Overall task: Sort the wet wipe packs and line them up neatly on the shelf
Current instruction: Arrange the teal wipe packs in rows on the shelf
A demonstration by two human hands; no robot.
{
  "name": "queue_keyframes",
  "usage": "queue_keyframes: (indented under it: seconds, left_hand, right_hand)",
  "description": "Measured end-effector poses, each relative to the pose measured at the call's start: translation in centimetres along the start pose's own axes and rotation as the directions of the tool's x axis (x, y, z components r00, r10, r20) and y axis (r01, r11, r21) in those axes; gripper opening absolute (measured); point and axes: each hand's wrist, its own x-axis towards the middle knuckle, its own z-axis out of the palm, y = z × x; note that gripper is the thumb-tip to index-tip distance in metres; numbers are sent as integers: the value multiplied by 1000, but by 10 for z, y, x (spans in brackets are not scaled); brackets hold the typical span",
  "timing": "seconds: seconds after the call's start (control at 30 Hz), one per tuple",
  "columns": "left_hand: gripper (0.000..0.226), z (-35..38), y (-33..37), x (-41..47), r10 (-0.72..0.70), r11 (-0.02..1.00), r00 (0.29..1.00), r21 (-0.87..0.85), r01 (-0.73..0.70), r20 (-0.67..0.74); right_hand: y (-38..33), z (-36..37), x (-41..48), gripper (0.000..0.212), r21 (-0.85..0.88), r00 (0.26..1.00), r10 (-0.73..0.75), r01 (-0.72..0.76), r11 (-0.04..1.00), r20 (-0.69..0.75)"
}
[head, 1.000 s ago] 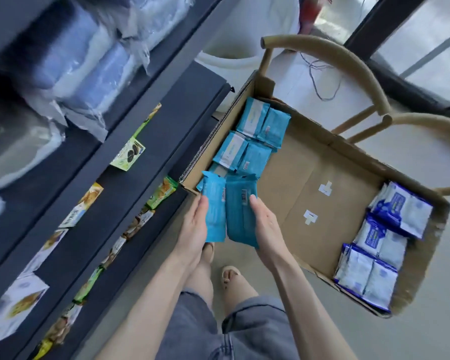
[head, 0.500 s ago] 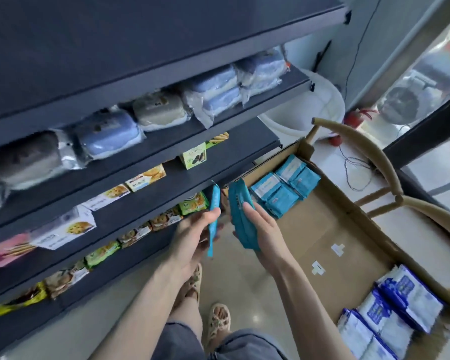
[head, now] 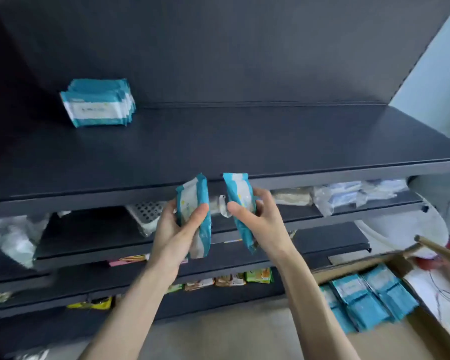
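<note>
**Two packs raised at the shelf's front lip**

Toward the back left of the dark, flat metal shelf (head: 270, 141), a tight row of teal-and-white soft plastic wet wipe packs (head: 99, 106) stands on edge. Just below the shelf's front lip, the left hand (head: 177, 229) grips one teal-and-white pack (head: 191, 198). The right hand (head: 263, 219) pinches a second pack (head: 238, 193). Both held packs are upright with their long axes vertical, and they do not touch. The row lies up and to the left of the hands, so the left hand looks nearer. Below the shelf's right end, spare teal packs (head: 369, 302) lie in a brown cardboard box (head: 426, 336).
</note>
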Motion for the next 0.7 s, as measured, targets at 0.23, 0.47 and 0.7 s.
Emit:
queue_keyframes:
  seconds: [0.23,0.47,0.7]
  left_hand:
    - [22,-110,42,62,70,996,986,-53,-78,-152]
    - [27,-163,86,114,113,978,960,-143,-153,-257]
    - [43,-183,122,178,207,955,938,-149,-255,-278]
  right_hand:
    - [-30,112,61,23,8,999,-25,25,1000,27]
    - [-65,160,110,20,35,993,-112,113,993,-22]
    - [-91,186,179,14,179,988,-129,143,973,-87]
